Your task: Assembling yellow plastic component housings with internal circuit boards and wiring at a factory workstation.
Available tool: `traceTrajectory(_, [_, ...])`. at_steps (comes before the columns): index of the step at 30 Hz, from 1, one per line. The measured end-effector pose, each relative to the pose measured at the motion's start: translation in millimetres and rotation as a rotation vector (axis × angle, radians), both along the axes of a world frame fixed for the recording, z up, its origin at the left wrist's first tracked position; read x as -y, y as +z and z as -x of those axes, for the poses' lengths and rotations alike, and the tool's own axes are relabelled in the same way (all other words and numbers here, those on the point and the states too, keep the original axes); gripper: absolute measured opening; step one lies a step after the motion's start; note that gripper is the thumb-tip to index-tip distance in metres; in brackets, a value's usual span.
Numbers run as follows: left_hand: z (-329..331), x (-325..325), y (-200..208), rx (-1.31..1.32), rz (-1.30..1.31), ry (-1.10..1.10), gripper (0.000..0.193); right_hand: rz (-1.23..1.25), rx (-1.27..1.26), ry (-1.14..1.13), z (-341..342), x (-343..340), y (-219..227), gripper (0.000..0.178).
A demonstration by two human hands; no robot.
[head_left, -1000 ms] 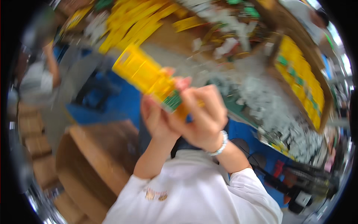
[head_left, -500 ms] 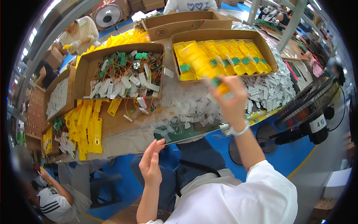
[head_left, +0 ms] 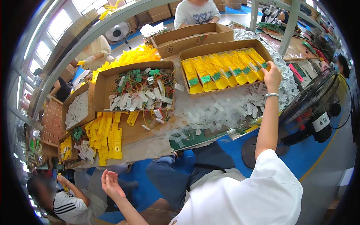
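Note:
My right hand [head_left: 273,77] is at the right end of an open cardboard box [head_left: 225,90]. Its thumb and fingers pinch the lower end of a yellow plastic housing [head_left: 256,57] with a green circuit board, the rightmost in the row. Several similar yellow housings [head_left: 216,69] lie side by side at a slant in the box, each with a green board near its lower end. My left hand [head_left: 112,184] is off the table at the lower left, empty, with its fingers loosely apart.
A second cardboard box [head_left: 96,92] holds wired green boards and white blocks. Small clear plastic pieces [head_left: 210,118] lie scattered before me. Yellow housings [head_left: 112,142] are piled at the left. A black fan [head_left: 311,101] stands at the right, and a co-worker [head_left: 71,200] sits at lower left.
My right hand has carried a yellow housing from above the box's middle to its right end. My left hand has moved left and down, away from the table edge. The view has shifted.

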State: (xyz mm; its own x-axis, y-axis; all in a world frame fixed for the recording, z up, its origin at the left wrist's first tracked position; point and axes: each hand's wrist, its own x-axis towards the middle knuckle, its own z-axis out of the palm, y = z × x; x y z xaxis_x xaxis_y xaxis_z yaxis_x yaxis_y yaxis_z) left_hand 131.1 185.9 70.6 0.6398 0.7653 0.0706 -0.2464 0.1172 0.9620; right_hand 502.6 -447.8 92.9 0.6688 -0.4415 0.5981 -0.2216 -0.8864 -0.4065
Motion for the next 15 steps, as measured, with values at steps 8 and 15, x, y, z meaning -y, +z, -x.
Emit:
traceTrajectory(8, [61.5, -28.2, 6.7, 0.028, 0.058, 0.131, 0.025, 0.169, 0.109, 0.154, -11.1, -8.6, -4.2, 0.032])
traceTrajectory(15, [103.3, -54.1, 36.2, -0.041, -0.068, 0.232, 0.022, 0.110, 0.201, 0.093, 10.3, -44.5, 13.0, 0.029])
